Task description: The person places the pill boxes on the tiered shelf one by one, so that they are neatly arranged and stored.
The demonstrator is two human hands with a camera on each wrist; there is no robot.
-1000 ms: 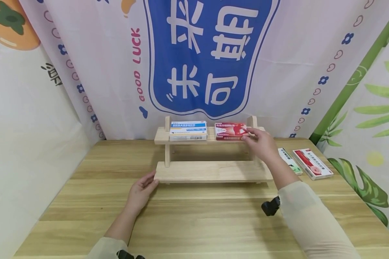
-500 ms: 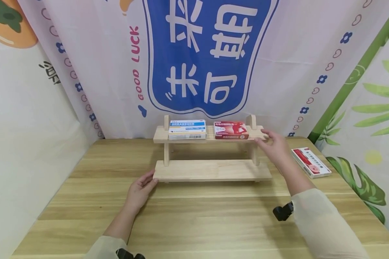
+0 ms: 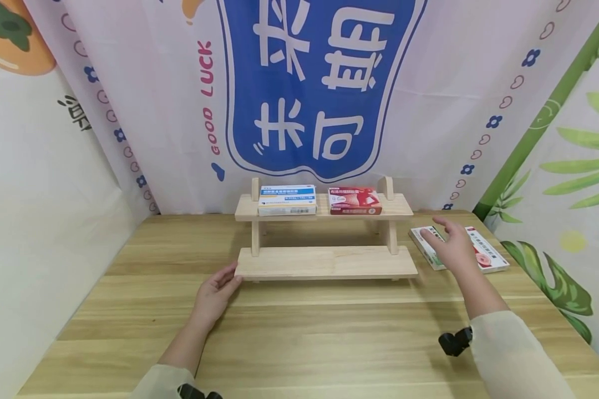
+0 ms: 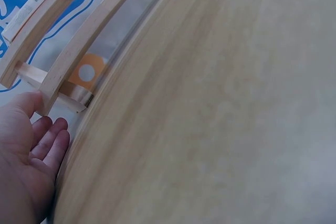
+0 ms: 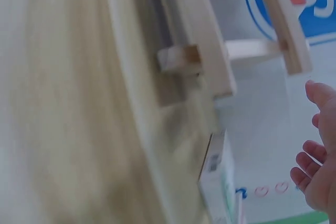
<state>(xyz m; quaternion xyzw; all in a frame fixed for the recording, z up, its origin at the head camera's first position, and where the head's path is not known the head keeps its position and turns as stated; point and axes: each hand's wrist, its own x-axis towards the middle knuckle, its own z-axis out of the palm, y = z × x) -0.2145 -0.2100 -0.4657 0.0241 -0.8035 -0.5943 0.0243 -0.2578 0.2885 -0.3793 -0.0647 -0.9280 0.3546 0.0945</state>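
A two-tier wooden display stand (image 3: 324, 262) is on the table. My left hand (image 3: 214, 295) grips the left end of its lower board; the left wrist view shows the thumb on the board's end, with the fingers (image 4: 55, 140) loosely curled below. On the upper board lie a blue-and-white medicine box (image 3: 287, 200) and a red medicine box (image 3: 354, 200), side by side. My right hand (image 3: 451, 244) is held, thumb and fingers apart and holding nothing, over a green-and-white medicine box (image 3: 426, 252) and a red-and-white medicine box (image 3: 490, 257), partly covering both.
The wooden table (image 3: 299, 343) runs back to a printed cloth backdrop (image 3: 419, 138). White cloth walls stand at both sides. Black wrist cameras are strapped to both sleeves.
My right hand has left the red medicine box on the upper board and moved right and down to above the two boxes on the table. The left hand keeps its place.
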